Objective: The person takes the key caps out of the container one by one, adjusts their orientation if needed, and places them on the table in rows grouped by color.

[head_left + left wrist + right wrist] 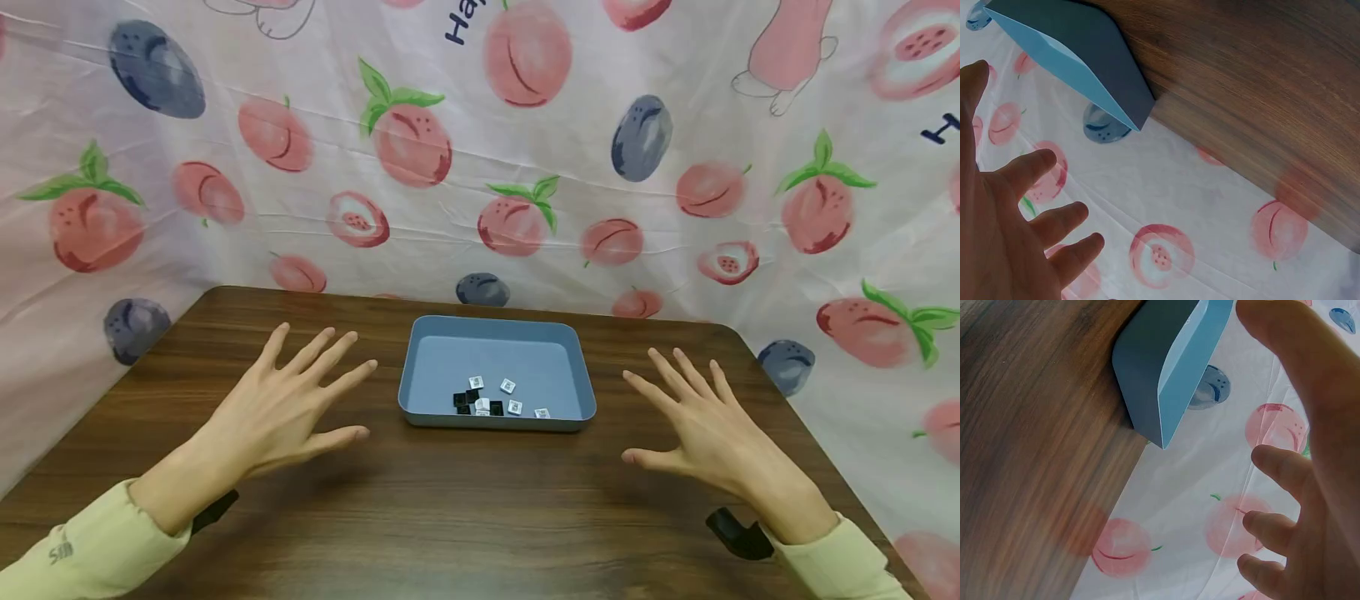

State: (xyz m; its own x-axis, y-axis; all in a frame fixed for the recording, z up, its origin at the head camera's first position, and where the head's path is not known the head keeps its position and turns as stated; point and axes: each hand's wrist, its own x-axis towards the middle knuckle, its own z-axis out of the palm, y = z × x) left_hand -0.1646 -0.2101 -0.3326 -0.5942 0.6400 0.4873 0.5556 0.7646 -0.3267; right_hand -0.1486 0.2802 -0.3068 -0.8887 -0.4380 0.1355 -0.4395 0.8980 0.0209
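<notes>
A shallow blue tray (495, 350) lies on the wooden table between the two hands. Small white square pieces (507, 386) and small black square pieces (460, 400) are scattered near its front wall, which partly hides some of them. To the left of the tray my left hand (288, 408) hovers with its fingers spread, holding nothing. On the other side my right hand (705, 425) is likewise spread and holds nothing. Both wrist views show the tray's outer wall (1097, 50) apart from the fingers (1282, 469).
The brown wooden table (480, 508) extends around the tray, with rounded far corners. Behind and beside it hangs a white sheet (315, 75) printed with peaches and blue fruit. A dark wrist mount (738, 533) sits below the right wrist.
</notes>
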